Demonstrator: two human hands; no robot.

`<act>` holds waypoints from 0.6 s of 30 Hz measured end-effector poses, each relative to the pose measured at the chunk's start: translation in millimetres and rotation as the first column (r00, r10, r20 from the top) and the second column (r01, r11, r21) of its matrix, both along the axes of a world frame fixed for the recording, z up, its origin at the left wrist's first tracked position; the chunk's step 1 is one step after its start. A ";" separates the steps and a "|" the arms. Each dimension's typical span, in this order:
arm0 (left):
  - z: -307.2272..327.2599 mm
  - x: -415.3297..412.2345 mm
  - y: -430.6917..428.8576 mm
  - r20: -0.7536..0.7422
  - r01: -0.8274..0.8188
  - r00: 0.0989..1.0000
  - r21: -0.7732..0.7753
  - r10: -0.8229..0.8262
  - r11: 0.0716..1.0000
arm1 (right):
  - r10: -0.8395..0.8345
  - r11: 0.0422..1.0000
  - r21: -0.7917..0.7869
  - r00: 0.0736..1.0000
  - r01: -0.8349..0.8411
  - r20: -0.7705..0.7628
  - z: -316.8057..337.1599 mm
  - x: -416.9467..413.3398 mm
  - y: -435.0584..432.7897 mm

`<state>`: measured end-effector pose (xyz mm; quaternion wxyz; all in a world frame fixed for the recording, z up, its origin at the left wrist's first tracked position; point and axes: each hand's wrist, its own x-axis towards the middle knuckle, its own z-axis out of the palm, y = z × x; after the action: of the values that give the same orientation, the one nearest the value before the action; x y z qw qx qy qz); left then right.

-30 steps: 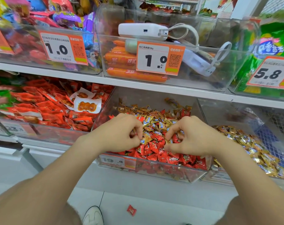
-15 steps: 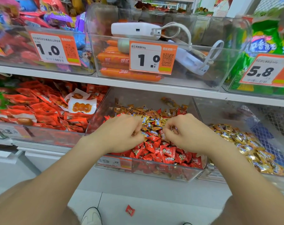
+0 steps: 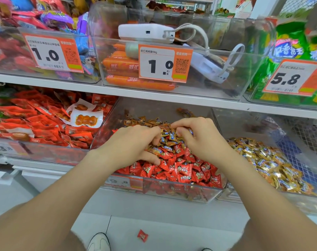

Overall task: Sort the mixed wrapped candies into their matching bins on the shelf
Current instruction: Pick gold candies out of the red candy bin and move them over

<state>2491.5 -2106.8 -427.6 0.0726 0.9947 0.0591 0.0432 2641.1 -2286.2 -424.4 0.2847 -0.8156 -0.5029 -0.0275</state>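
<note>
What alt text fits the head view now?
The left hand and right hand curl fingers into gold-wrapped candies heaped behind red candies in the middle bin. The right bin holds gold ones; a stray candy lies on the floor.

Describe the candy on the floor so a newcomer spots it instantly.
Find the clear middle bin of red and gold candies on the lower shelf. Look straight below it to the pale floor. The red candy lies there alone, just right of a white shoe, the only sweet outside a bin.
</note>
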 end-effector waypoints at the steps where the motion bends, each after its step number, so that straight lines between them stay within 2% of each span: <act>1: -1.4 0.4 1.9 -0.012 0.008 1.000 -0.008 -0.008 1.000 | 0.017 1.000 -0.009 1.000 -0.017 -0.005 1.0 -0.6 3.1; 7: -16.2 5.9 7.4 0.006 0.068 0.998 -0.147 -0.068 0.987 | 0.070 0.976 -0.213 0.991 -0.043 0.118 -3.8 5.2 12.4; 12: -26.5 5.5 8.0 -0.047 0.041 0.998 -0.162 -0.049 0.986 | 0.164 0.871 -0.472 0.986 -0.138 0.012 -3.9 4.0 17.3; 14: -28.2 9.0 5.6 -0.077 0.036 0.996 -0.118 -0.046 0.992 | 0.176 0.817 -0.552 0.984 -0.166 -0.035 -3.8 5.1 18.8; 16: -28.2 12.7 3.3 -0.075 0.047 0.996 -0.071 -0.052 0.996 | 0.158 0.768 -0.624 0.987 -0.142 -0.029 -4.6 6.5 22.3; 18: -28.8 15.6 4.0 -0.063 0.040 0.997 -0.086 -0.045 0.995 | 0.156 0.741 -0.663 0.988 -0.112 0.007 -8.2 5.1 27.1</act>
<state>2507.2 -2102.8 -456.3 0.1137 0.9926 0.0418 0.0070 2646.3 -2259.0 -432.6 -0.0360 -0.8240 -0.5460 0.1471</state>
